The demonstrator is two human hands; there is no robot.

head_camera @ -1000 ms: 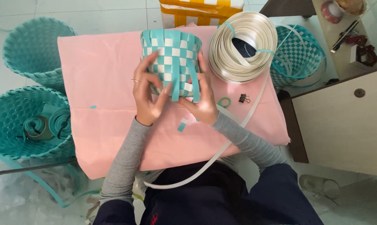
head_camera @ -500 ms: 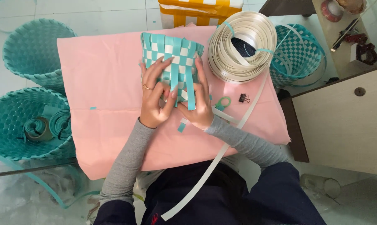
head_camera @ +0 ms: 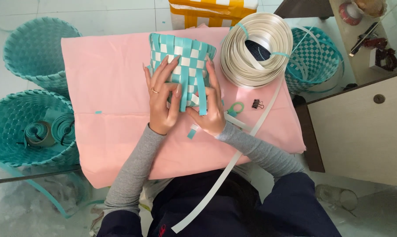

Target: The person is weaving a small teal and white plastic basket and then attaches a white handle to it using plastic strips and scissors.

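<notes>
Where the pink cloth [head_camera: 115, 74] covers the table, it forms the largest item, spread flat under all the work. Two finished teal baskets stand off its left edge: the far teal basket [head_camera: 31, 50], empty, and the near teal basket [head_camera: 14, 127], holding two rolls of teal strap. A coil of cream strap [head_camera: 268, 39] lies on the cloth's far right corner, its loose cream strap end [head_camera: 233, 162] trailing down across the cloth toward the person's lap. Beyond the coil sits a teal-and-white checked basket [head_camera: 317, 57] on the floor. The half-woven basket [head_camera: 183, 61], teal and white check, lies on its side at the cloth's centre, unwoven teal ends pointing toward the person. The left hand [head_camera: 161, 103], ring on one finger, lies flat against the weave's left face, fingers spread and extended, pressing rather than gripping. The right hand [head_camera: 211, 107] cups the right side, fingers straight along the wall, thumb pinning a teal end near the bottom edge. Compared with half a second ago, both hands sit slightly lower on the basket and the weave shows more of its upper rows. Small items: green ring [head_camera: 235, 108], black binder clip [head_camera: 256, 104], teal offcut [head_camera: 192, 133].
</notes>
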